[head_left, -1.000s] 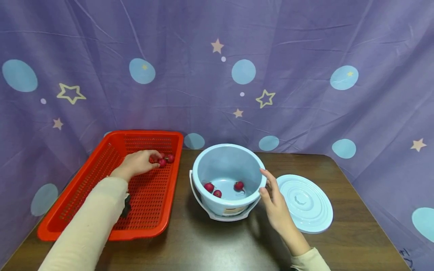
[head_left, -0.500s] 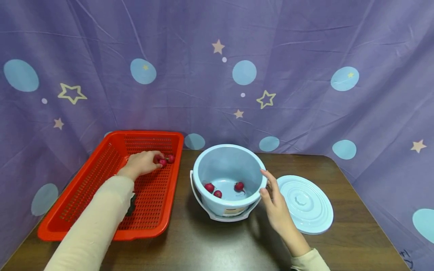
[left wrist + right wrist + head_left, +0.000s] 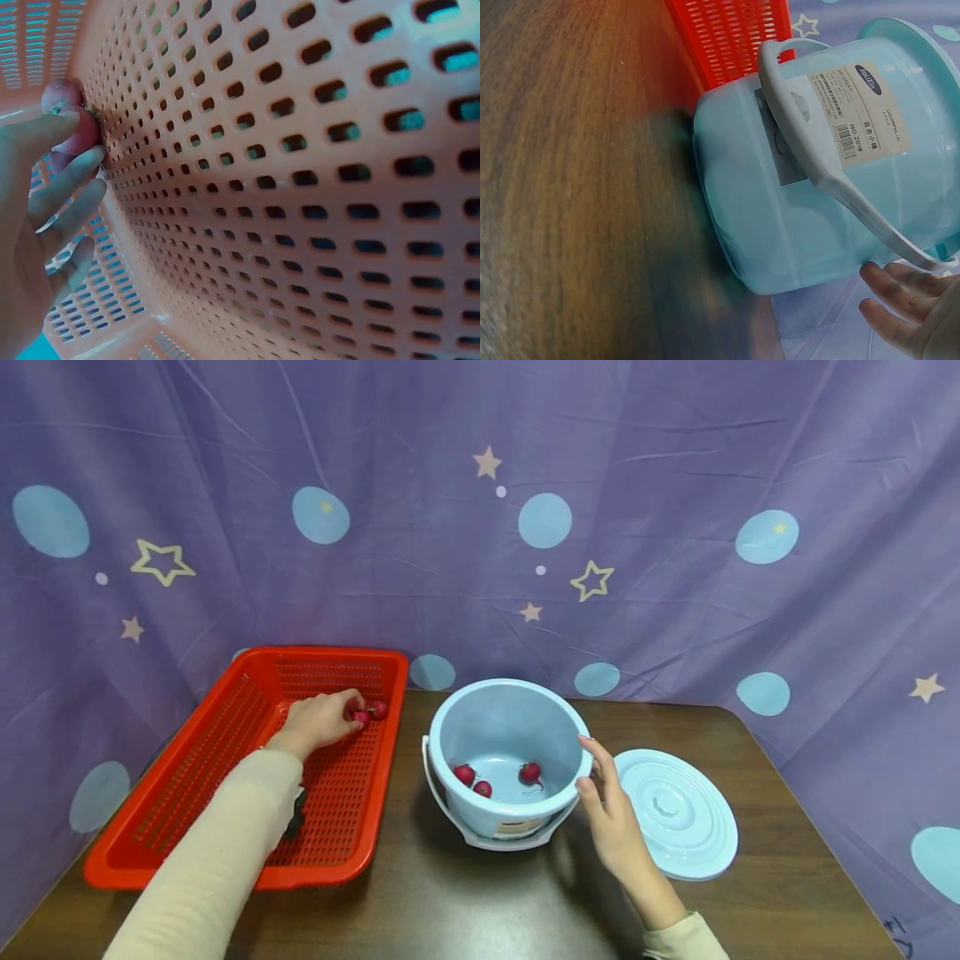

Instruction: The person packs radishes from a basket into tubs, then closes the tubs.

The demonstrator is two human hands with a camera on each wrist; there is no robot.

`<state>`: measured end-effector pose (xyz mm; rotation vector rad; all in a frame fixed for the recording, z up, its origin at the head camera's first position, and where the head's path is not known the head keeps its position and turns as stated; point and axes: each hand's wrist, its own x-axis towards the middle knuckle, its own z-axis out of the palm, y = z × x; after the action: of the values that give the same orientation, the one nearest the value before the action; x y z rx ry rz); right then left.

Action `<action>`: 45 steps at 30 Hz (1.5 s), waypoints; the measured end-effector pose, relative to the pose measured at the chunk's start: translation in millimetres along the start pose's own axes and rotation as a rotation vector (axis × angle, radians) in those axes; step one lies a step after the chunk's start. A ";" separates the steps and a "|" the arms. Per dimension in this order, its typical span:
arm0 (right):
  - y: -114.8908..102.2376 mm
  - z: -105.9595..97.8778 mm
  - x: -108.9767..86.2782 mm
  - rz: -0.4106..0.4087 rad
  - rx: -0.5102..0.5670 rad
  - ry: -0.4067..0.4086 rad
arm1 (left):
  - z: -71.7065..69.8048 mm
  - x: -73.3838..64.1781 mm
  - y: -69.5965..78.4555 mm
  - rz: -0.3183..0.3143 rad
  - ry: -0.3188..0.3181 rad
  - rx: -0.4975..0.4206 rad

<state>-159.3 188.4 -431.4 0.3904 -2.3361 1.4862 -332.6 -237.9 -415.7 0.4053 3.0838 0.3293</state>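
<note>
In the head view my left hand (image 3: pixel 318 722) reaches into the red perforated basket (image 3: pixel 390 760), at its far right side. Thumb and index finger pinch a red radish (image 3: pixel 81 135), seen in the left wrist view between their tips. A second radish (image 3: pixel 380 709) lies against it by the basket wall. My right hand (image 3: pixel 618 827) touches the rim of the light blue bucket (image 3: pixel 510 693) on its right side, thumb and fingers loosely extended. Inside the bucket, three radishes rest on the bottom, one radish (image 3: pixel 529 772) apart from the other two.
A round light blue lid (image 3: pixel 675 814) lies on the brown wooden table (image 3: pixel 450 902), right of the bucket. The bucket's handle (image 3: pixel 495 843) hangs down at the front. Behind the table is a purple curtain (image 3: pixel 420 527) with stars and dots.
My left hand has shifted slightly to the right among the radishes in the basket. The right hand stays at the bucket's rim.
</note>
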 end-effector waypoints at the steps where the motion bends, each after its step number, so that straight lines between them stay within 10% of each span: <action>1: 0.0 -0.1 0.0 -0.001 0.001 0.000 | 0.0 0.1 -0.1 0.002 -0.001 0.001; 16: 0.5 0.0 0.3 -0.008 -0.003 -0.001 | -0.4 -0.8 1.8 0.017 0.001 -0.005; 45: -2.5 -0.2 1.0 -0.003 -0.011 0.002 | -71.9 -40.9 34.7 0.159 0.144 -0.003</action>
<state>-159.1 187.5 -428.8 0.3896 -2.3399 1.4708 -287.2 -230.5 -338.7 0.6580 3.1967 0.3816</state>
